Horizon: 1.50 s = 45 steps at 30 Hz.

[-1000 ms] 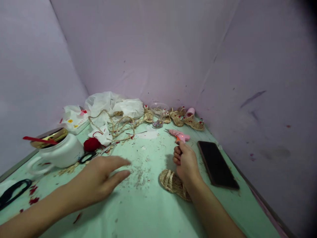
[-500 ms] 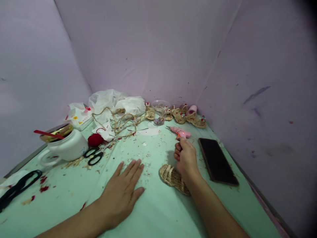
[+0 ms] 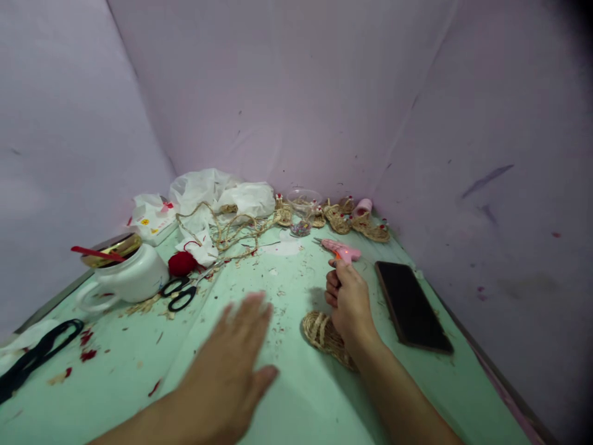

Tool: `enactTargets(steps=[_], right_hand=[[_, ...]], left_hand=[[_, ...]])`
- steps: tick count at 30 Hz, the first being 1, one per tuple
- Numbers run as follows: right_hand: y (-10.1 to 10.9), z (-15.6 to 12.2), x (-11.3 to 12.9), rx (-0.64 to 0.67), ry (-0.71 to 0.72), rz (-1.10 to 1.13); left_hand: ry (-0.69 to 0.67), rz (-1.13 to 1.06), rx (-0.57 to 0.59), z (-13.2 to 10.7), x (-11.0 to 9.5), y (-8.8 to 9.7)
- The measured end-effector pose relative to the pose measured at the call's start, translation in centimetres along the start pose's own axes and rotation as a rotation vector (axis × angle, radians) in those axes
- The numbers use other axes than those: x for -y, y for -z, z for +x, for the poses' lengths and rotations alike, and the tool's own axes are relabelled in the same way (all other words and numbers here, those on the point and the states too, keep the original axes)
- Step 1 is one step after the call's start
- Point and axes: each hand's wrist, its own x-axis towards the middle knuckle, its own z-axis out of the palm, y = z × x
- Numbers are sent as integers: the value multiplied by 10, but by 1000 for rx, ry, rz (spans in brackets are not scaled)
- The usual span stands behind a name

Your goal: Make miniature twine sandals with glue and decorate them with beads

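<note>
My right hand (image 3: 348, 300) is curled round the handle of a pink glue gun (image 3: 341, 250) that points left on the green table (image 3: 296, 395). Under my right wrist lies a small woven straw sandal (image 3: 324, 334). My left hand (image 3: 231, 364) is flat with fingers stretched out, blurred, over the table to the left of the sandal, holding nothing.
A black phone (image 3: 412, 306) lies right of my right hand. Scissors (image 3: 183, 293), a red yarn ball (image 3: 182, 263), a white mug (image 3: 123, 278), jute cord (image 3: 227, 228), plastic bags (image 3: 217, 191) and finished sandals (image 3: 356, 225) sit at the left and back. Purple walls enclose the table.
My left hand swept from the left toward the middle of the table, lay flat, and now slides back toward me. My right hand has stayed on the glue gun.
</note>
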Motion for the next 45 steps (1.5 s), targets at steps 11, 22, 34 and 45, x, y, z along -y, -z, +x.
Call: enactTargets(steps=[11, 22, 34, 45], right_hand=[[1, -1, -1, 4, 1, -4], [0, -3, 1, 14, -13, -15], [0, -3, -2, 10, -9, -47], [-1, -4, -2, 6, 3, -55]], left_hand=[[87, -88, 178, 5, 1, -21], [189, -377, -63, 36, 23, -13], [86, -141, -55, 50, 25, -26], [280, -456, -237, 36, 68, -18]])
